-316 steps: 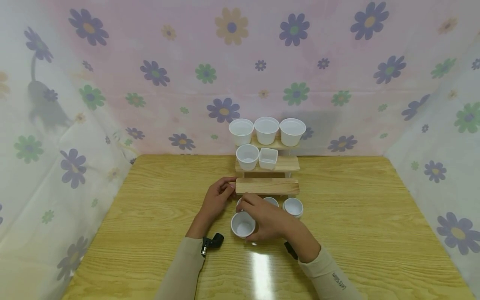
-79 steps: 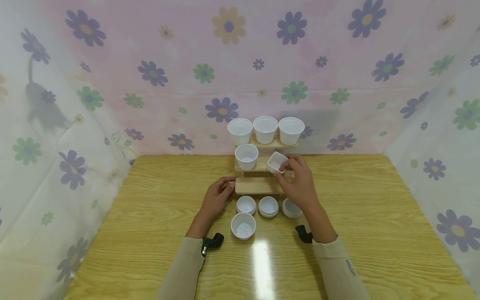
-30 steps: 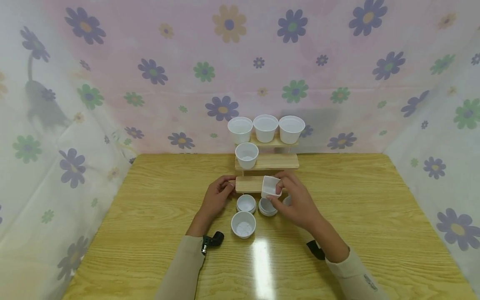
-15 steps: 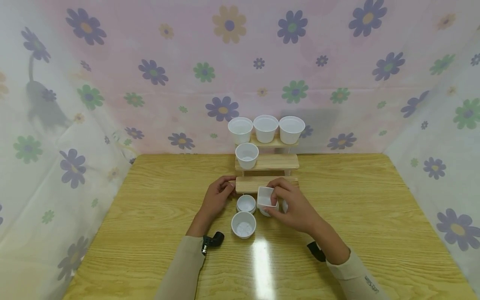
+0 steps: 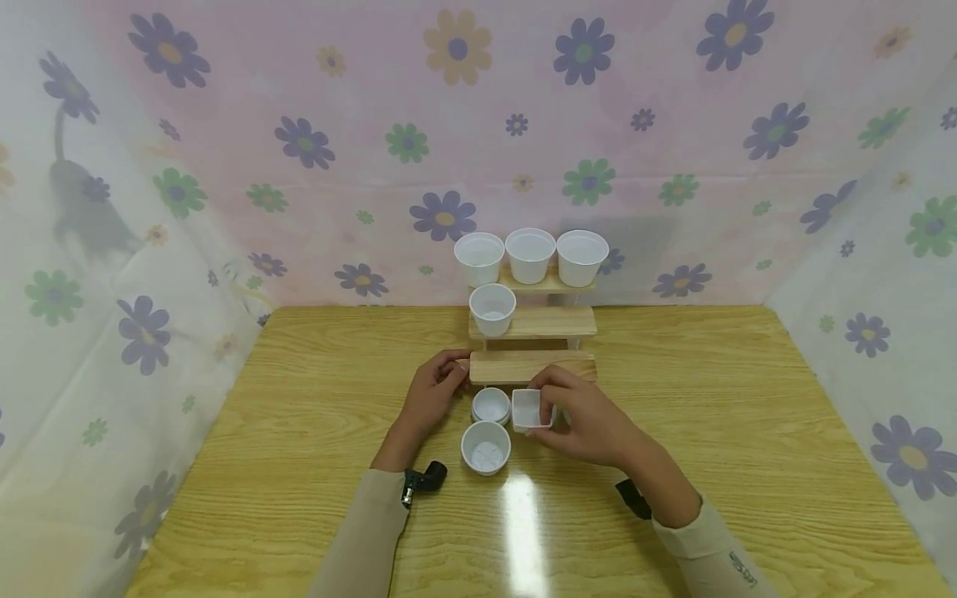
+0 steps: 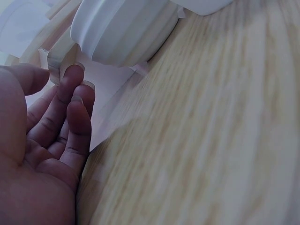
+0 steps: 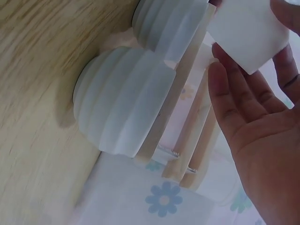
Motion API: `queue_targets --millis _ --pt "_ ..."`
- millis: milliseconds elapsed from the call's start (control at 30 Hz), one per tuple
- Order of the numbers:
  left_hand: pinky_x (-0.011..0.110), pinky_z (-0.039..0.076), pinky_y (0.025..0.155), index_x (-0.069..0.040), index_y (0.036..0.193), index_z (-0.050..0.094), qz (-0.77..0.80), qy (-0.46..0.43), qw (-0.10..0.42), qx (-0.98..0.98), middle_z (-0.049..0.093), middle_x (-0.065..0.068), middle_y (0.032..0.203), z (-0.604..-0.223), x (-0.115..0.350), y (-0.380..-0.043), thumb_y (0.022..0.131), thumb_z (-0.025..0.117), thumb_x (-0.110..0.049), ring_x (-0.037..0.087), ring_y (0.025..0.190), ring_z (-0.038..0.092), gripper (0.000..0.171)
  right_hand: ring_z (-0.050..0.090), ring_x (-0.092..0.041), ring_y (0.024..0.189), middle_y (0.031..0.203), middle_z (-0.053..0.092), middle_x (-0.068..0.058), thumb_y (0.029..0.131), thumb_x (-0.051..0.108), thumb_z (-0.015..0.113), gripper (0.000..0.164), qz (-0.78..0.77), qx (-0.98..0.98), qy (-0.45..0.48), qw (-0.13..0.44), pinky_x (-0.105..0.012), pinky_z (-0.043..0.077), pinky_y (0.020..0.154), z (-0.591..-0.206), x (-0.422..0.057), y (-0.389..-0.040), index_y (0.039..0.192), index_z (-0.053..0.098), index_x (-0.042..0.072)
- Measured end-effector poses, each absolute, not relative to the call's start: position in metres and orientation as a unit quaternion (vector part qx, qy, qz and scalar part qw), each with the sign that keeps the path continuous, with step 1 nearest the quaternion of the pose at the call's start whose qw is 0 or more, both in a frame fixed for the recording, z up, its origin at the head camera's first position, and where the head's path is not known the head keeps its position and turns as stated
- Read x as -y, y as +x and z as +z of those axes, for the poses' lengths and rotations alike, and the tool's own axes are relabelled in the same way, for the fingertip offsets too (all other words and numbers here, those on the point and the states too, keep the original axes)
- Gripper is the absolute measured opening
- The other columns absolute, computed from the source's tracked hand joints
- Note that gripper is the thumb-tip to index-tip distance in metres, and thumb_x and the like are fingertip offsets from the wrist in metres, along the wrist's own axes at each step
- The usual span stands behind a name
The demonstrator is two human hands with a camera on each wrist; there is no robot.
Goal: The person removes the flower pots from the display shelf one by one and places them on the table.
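My right hand (image 5: 586, 419) pinches a small square white pot (image 5: 527, 409) by its wall in the head view. It is over the middle round pot, which it mostly hides. In the right wrist view the square pot (image 7: 248, 33) sits higher than the ribbed round pots (image 7: 122, 103). A ribbed round pot (image 5: 491, 405) stands to its left, with a smooth round pot (image 5: 486, 448) just in front. My left hand (image 5: 429, 399) holds the left end of the tiered wooden stand's lowest board (image 5: 523, 367); the left wrist view has thumb and fingertips at the board's end (image 6: 61, 56).
Three white tapered pots (image 5: 530, 256) line the stand's top step. Another tapered pot (image 5: 493, 310) is on the left of the middle step (image 5: 557, 321). All stand on a wood-grain table (image 5: 710, 432) before a flowered cloth backdrop (image 5: 359, 133).
My right hand let go of the smooth pot in front, took the square pot off the middle step, and brought it forward and down over the middle round pot. The left hand stayed put.
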State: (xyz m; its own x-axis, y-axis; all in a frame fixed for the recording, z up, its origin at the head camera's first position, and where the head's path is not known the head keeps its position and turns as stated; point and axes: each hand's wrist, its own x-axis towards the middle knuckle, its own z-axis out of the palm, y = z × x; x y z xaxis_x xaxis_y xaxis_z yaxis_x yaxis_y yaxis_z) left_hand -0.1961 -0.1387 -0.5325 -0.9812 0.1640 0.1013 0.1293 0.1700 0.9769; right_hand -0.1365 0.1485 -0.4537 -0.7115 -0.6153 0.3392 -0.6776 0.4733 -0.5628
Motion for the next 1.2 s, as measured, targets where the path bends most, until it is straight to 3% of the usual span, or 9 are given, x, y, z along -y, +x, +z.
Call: queue_targets --millis 433,767,1000,1200 --pt "0.029 0.055 0.075 -0.008 0.133 0.07 0.635 0.089 0.018 -0.767 0.073 0.01 0.094 -0.5335 0.1399 -0.1961 0.11 0.06 -0.017 0.02 0.086 0.067 0.026 0.066 -0.019 0.112 0.111 0.059 0.005 0.082 0.025 0.095 0.038 0.317 0.867 0.384 -0.005 -0.032 0.056 0.082 -0.4486 -0.1537 -0.1369 0.077 0.058 0.023" --pt "0.03 0.056 0.075 -0.008 0.135 0.069 0.642 0.094 0.021 -0.76 0.073 0.016 0.098 -0.5337 0.1401 -0.1961 0.11 0.061 -0.018 0.025 0.088 0.067 0.028 0.062 -0.012 0.104 0.108 0.058 0.006 0.081 0.025 0.096 0.039 0.313 0.861 0.401 -0.019 -0.03 0.055 0.081 -0.4478 -0.154 -0.1348 0.077 0.058 0.024" --pt "0.029 0.056 0.075 -0.008 0.135 0.069 0.644 0.093 0.02 -0.759 0.074 0.011 0.096 -0.5335 0.1398 -0.1957 0.11 0.061 -0.018 0.022 0.087 0.068 0.028 0.054 -0.007 0.093 0.104 0.053 0.013 0.079 0.03 0.097 0.04 0.29 0.855 0.429 -0.034 -0.026 0.053 0.079 -0.4452 -0.1532 -0.1319 0.073 0.058 0.028" --pt "0.029 0.056 0.075 -0.008 0.136 0.069 0.645 0.095 0.021 -0.758 0.073 0.013 0.096 -0.5328 0.1391 -0.1957 0.11 0.06 -0.018 0.023 0.088 0.067 0.029 0.052 -0.005 0.091 0.102 0.05 0.013 0.079 0.03 0.097 0.04 0.275 0.857 0.434 -0.042 -0.024 0.051 0.077 -0.446 -0.1526 -0.1313 0.071 0.058 0.025"
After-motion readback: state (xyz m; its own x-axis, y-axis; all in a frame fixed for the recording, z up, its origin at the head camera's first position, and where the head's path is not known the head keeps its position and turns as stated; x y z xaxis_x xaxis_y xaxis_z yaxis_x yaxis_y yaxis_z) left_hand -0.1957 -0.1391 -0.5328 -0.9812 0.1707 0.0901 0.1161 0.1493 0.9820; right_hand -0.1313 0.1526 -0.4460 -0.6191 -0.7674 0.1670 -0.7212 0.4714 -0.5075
